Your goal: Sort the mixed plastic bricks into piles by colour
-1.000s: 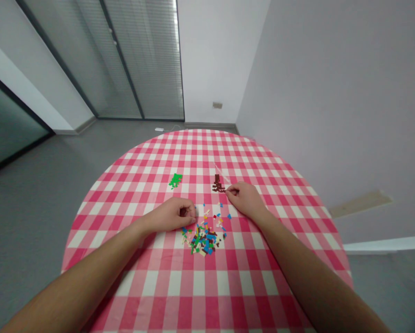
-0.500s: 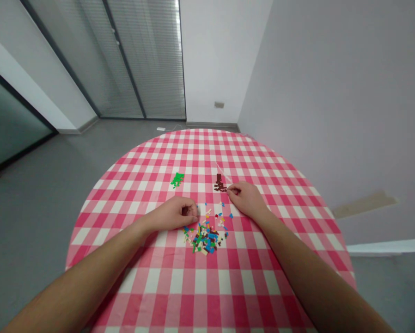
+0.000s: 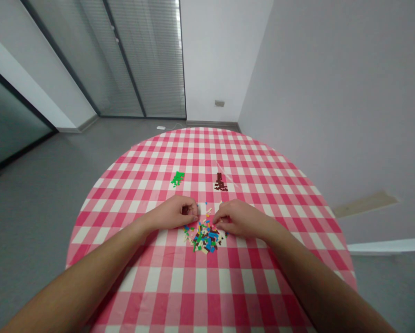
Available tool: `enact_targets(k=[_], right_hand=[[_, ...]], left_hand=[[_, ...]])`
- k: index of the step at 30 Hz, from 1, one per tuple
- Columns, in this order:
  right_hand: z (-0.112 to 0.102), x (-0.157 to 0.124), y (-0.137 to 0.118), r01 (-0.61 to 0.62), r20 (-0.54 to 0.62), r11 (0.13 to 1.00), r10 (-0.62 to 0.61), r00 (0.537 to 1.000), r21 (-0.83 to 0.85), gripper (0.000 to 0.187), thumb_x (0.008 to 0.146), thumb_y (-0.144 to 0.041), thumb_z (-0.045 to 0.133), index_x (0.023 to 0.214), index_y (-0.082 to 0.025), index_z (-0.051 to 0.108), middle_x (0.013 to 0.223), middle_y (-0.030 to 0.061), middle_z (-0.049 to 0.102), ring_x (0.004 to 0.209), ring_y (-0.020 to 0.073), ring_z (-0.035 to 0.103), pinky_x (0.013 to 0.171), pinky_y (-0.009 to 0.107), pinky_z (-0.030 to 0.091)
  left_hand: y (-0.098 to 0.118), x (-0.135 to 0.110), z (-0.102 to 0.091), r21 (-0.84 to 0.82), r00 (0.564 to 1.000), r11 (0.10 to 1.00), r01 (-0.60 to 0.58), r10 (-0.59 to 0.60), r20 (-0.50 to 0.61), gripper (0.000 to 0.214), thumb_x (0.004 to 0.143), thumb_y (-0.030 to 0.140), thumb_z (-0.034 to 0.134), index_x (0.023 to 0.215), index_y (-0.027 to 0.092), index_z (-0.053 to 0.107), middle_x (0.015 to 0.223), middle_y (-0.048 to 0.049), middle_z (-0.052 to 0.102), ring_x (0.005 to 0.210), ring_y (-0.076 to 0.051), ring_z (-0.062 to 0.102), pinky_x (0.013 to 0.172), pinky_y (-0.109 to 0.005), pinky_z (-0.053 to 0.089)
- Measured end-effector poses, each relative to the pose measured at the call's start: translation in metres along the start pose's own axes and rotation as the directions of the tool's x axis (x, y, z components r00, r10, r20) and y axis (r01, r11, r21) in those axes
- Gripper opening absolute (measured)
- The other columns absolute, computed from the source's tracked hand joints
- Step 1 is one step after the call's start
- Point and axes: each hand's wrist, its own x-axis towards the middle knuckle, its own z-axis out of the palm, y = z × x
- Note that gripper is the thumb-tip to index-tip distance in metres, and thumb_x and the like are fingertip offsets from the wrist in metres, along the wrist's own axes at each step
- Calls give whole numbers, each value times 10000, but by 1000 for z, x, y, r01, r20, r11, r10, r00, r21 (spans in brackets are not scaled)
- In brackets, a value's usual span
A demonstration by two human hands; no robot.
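Clock centred on the mixed pile of small bricks (image 3: 204, 239); 12 points straight ahead. Pile shows blue, green, brown and cream, a few pieces straying toward 12. Green heap (image 3: 177, 178) out at 11, brown heap (image 3: 220, 182) between 12 and 1.

Left grip (image 3: 177, 212) at 10 to 11: fingers loosely curled, gap beside the thumb; nothing seen in it, inside partly hidden. Right grip (image 3: 235, 217) at 2: fingertips drawn close together at the pile's edge; cannot tell whether a brick is between them.

Handling, my judgement: looks like hard plastic, so very light, stiff, smooth, hardly fragile, apt to skid. Best pinched by fingertips across opposite edges; flat ones may need tipping up.

Desk (image 3: 207, 277) round, under a red-and-white checked cloth (image 3: 169, 305), mostly flat. Grey floor (image 3: 72, 157); glass partition (image 3: 148, 60) with blinds at 11; pale wall (image 3: 314, 115) from 1 to 3.
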Motion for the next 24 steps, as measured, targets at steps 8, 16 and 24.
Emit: enact_targets(k=[8, 16, 24], right_hand=[[-2, 1, -8, 39, 95, 999, -43, 995, 38, 280, 770, -111, 575, 927, -224, 778, 905, 37, 765, 779, 177, 669, 675, 247, 441], [13, 5, -8, 91, -38, 996, -90, 995, 19, 218, 888, -213, 563, 992, -229, 754, 966, 40, 749, 870, 182, 659, 751, 265, 444], [13, 4, -3, 76, 2, 997, -76, 997, 2, 205, 812, -147, 585, 915, -210, 751, 926, 30, 747, 832, 175, 655, 714, 252, 445]], left_hand=[[-1, 1, 1, -3, 1000, 1000, -2, 2, 3, 63, 786, 201, 598, 743, 156, 598, 673, 11, 597, 592, -101, 500, 574, -221, 395], [-6, 1, 2, -1, 999, 1000, 18, -18, 44, 63, 758, 165, 580, 780, 157, 639, 687, -6, 631, 593, -113, 527, 546, -217, 385], [-6, 1, 1, -6, 999, 1000, 3, -3, 46, 67, 751, 144, 565, 770, 158, 627, 694, -5, 632, 598, -110, 525, 554, -215, 391]])
